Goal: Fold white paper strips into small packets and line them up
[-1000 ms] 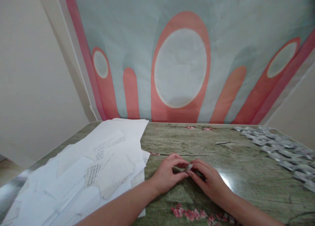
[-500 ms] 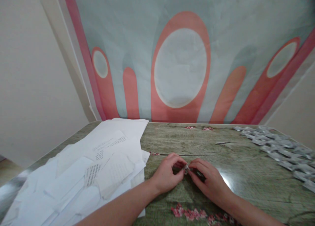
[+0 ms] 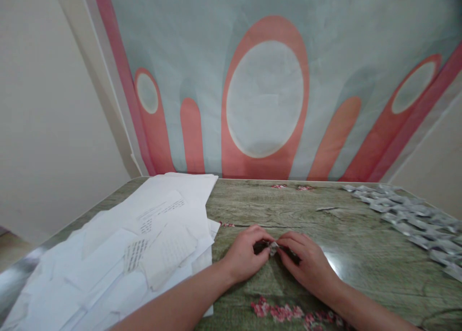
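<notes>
Small greyish piece (image 3: 273, 248): our left hand (image 3: 245, 255) and right hand (image 3: 309, 258) pinch it, both nearly closed, probably for fine control; papers (image 3: 117, 256) lie left of them, seemingly for reach.

The table (image 3: 252, 203) has a greyish-green top patterned like wood grain, with rounded far corners and a pale rim along the far edge. Pink blossoms (image 3: 277, 311) show on its surface at the near side, with smaller clusters by the far edge and one beside the papers, and a bright glare sits right of centre. Over the left part spreads a broad, overlapping heap of white papers (image 3: 180, 189), some sheets bearing printed lines, with loose corners jutting toward the middle. Along the right side lie grey folded pieces (image 3: 415, 215) in slanting rows, set close together.
</notes>
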Motion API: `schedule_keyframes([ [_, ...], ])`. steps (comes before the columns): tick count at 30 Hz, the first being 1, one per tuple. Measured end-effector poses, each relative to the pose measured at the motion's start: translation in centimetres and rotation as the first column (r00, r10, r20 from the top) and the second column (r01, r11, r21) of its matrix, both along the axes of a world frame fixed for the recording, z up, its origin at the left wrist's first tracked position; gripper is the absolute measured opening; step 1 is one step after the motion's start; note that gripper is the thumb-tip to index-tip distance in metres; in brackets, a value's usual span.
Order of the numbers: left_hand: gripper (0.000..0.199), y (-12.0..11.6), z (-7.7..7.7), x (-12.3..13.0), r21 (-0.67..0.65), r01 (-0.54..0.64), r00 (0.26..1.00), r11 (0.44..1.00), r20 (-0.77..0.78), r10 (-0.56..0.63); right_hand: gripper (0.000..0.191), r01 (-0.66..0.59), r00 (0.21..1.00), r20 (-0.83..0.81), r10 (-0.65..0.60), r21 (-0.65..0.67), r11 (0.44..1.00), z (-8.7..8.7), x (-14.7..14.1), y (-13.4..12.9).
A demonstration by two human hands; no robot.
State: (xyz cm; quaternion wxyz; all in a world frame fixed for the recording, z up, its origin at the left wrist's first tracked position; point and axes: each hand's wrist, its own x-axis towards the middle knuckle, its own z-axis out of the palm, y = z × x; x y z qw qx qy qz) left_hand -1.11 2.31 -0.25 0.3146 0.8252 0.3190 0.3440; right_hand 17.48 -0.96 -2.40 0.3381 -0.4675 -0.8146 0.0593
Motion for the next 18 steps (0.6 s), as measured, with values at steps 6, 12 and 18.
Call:
schedule_keyframes([
  [6, 0.021, -0.01, -0.13, 0.04, -0.013, -0.012, 1.0, 1.0, -0.017, 0.011, 0.02, -0.007, 0.999, 0.049, 0.005, 0.038, 0.999, -0.11, 0.04, 0.14],
  [12, 0.021, -0.06, -0.27, -0.18, 0.015, -0.026, 0.992, 1.0, -0.123, 0.028, 0.021, -0.035, 0.988, 0.155, 0.025, 0.064, 0.997, 0.11, 0.23, 0.27],
  [18, 0.017, -0.36, 0.23, -0.69, 0.194, -0.006, 0.949, 0.981, -0.308, 0.066, 0.021, -0.117, 0.959, 0.274, 0.071, 0.155, 0.981, 0.43, 0.44, 0.43],
])
